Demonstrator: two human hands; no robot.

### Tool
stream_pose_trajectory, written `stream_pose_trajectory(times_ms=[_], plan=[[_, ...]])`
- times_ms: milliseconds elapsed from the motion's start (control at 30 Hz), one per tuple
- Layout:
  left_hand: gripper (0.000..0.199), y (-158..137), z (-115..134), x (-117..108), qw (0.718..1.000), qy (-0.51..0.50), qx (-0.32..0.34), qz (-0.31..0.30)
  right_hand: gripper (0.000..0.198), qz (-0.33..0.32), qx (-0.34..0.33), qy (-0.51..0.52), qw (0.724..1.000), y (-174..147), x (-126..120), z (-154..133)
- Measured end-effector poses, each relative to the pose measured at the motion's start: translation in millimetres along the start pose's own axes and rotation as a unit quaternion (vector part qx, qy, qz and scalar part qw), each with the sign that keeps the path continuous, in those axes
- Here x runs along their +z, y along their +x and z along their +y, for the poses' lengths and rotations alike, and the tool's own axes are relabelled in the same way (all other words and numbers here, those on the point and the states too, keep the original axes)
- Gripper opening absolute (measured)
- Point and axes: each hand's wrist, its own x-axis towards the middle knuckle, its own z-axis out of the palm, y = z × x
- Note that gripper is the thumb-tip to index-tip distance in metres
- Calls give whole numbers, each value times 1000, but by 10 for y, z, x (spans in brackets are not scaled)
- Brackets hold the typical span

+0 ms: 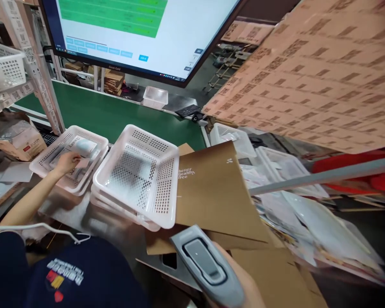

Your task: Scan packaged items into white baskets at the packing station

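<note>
The person's left hand [69,161] dips into a white plastic basket [91,133], fingers curled at the glossy, film-wrapped packets [86,146] lying inside; whether they pinch one cannot be told. The right hand [250,284] is wrapped around a smooth grey scanner [205,263], rounded and elongated, held above matte brown cardboard [211,192], beside a stacked basket [163,192] with perforated lattice walls.

Packing warehouse: cartons [214,192], green conveyor [115,115].
</note>
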Motion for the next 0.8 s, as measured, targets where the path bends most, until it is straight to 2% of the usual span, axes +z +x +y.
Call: stream_pose_trajectory(times_ms=[33,67,100,133,200,233,300,367,467,500,533,633,700,733,800], plan=[[32,-4,128,-116,996,-28,65,60,32,-1,-8,-8,1000,36,-24,-16],[31,-20,282,-224,978,-61,151,131,30,-5,-18,-14,1000,84,-42,-41],[29,-45,460,-313,943,-90,249,202,28,-10,-31,-17,999,139,-50,-75],[27,-77,653,-377,893,-111,347,262,25,-13,-44,-15,999,199,-47,-120],[27,-143,1054,-417,797,-110,493,330,22,-19,-69,3,997,322,-6,-235],[27,-170,1242,-396,762,-97,539,346,20,-21,-79,11,997,383,28,-299],[26,-208,1559,-297,712,-73,601,356,17,-22,-84,14,996,496,105,-411],[23,-227,1778,-168,684,-59,637,350,16,-19,-80,1,997,587,166,-466],[20,-275,1934,0,656,-50,676,333,22,-9,-67,-5,998,636,200,-401],[19,-303,1949,40,662,-46,678,316,25,-9,-58,2,998,622,199,-350],[19,-332,1948,72,682,-38,671,289,28,-11,-44,11,999,593,193,-293],[37,-346,1827,120,789,-11,590,171,31,-29,-10,30,999,447,142,-126],[47,-241,1604,106,860,-20,497,116,27,-52,3,25,998,327,71,-38],[50,-159,1440,85,893,-34,435,108,25,-62,9,17,998,267,26,-1],[60,12,1029,32,956,-49,264,119,24,-75,19,-1,997,151,-68,64]])
